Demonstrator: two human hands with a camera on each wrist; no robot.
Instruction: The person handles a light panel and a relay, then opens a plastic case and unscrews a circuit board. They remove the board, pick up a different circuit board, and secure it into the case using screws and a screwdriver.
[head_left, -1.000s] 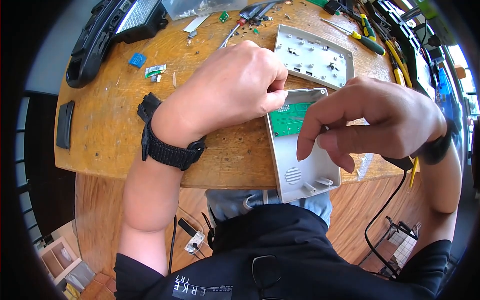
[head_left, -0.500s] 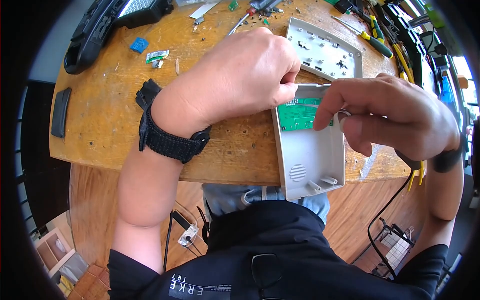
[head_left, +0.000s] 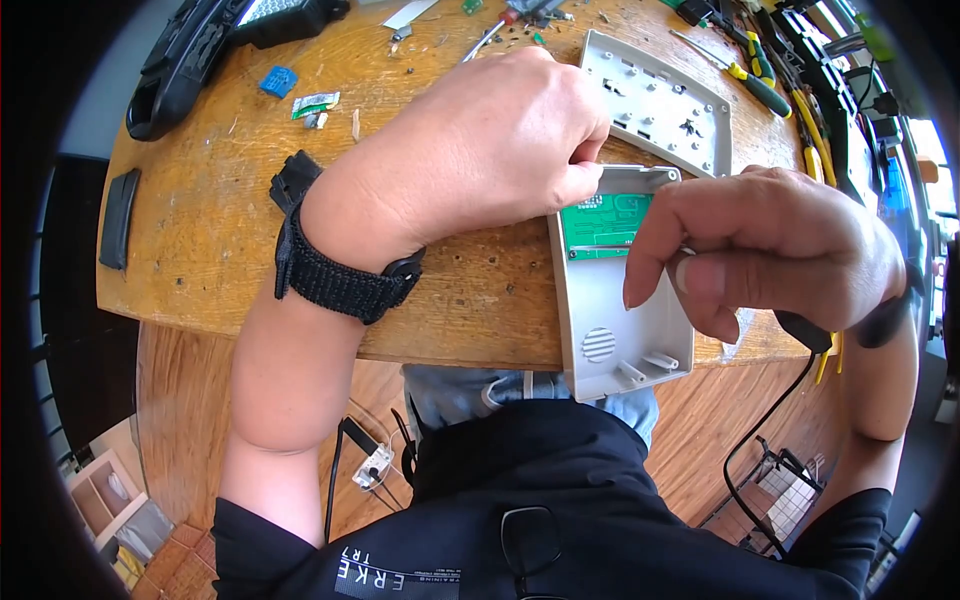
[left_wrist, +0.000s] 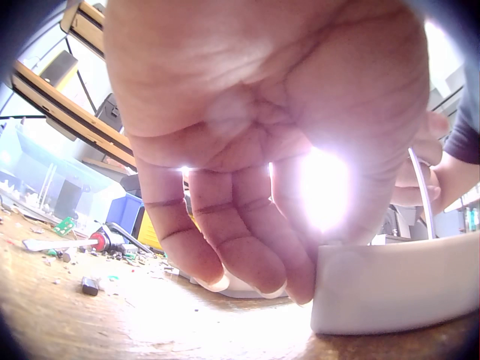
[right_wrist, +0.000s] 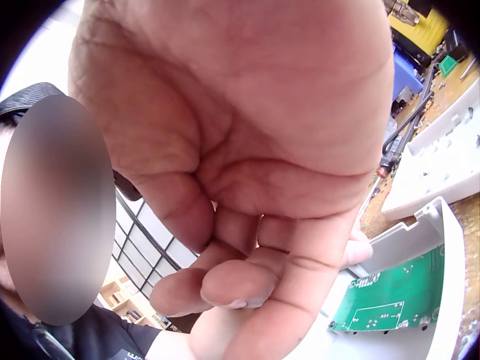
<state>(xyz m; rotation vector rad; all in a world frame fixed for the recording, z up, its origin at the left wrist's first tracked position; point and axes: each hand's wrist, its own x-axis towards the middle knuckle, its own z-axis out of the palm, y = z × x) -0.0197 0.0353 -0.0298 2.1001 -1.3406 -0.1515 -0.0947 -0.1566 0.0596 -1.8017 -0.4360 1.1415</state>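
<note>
A pale plastic housing (head_left: 625, 315) stands open side up at the table's front edge, with a green circuit board (head_left: 605, 215) in its far end. My left hand (head_left: 490, 150) grips the housing's far left wall between thumb and fingers; in the left wrist view its fingertips are against the housing corner (left_wrist: 397, 289). My right hand (head_left: 785, 240), above the housing's right side, pinches a thin metal tool (head_left: 600, 250) that lies across the near part of the board. In the right wrist view, the fingers hide most of the tool beside the board (right_wrist: 397, 296).
A second pale shell (head_left: 660, 105) lies behind the housing. Screwdrivers (head_left: 765, 92) and other tools are at the back right. A blue piece (head_left: 278, 82), a green-white packet (head_left: 315, 104) and a black case (head_left: 119, 218) lie on the left.
The metal tool has shifted from the upper part of the board toward its near edge, and my right hand has come slightly nearer me. My left hand keeps its grip on the housing.
</note>
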